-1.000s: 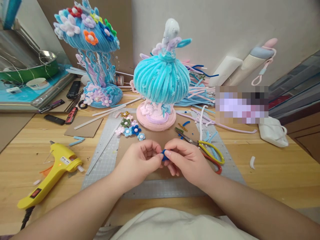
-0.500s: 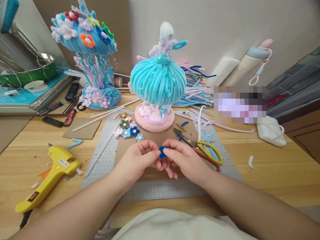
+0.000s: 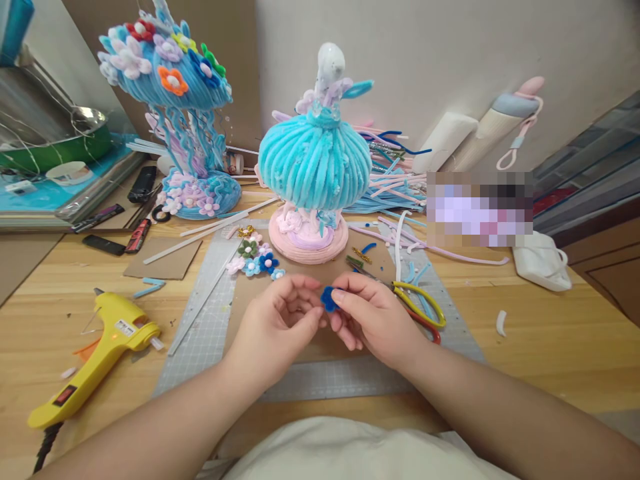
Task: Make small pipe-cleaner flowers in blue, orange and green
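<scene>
A small dark blue fuzzy flower (image 3: 329,299) is pinched between the thumb and fingers of my right hand (image 3: 373,313). My left hand (image 3: 283,320) is just left of the flower, its thumb and fingers apart with nothing between them. Beyond my left hand lies a cluster of small pipe-cleaner flowers (image 3: 268,262) in blue, pink and green. Scissors (image 3: 419,297) with yellow and orange handles rest partly behind my right hand. Behind both hands stands a turquoise pipe-cleaner lamp-like piece (image 3: 315,160) on a round pink base (image 3: 309,243).
A yellow hot glue gun (image 3: 107,353) lies at left. Under my hands are brown cardboard (image 3: 310,350) and a grey cutting mat (image 3: 320,383). A flower-covered blue jellyfish-like piece (image 3: 175,87) stands back left. Bundled pipe cleaners (image 3: 390,190) and a white case (image 3: 543,261) are at right.
My left thumb and fingers have let go of the blue flower and moved slightly left, spreading apart. My right hand keeps the flower.
</scene>
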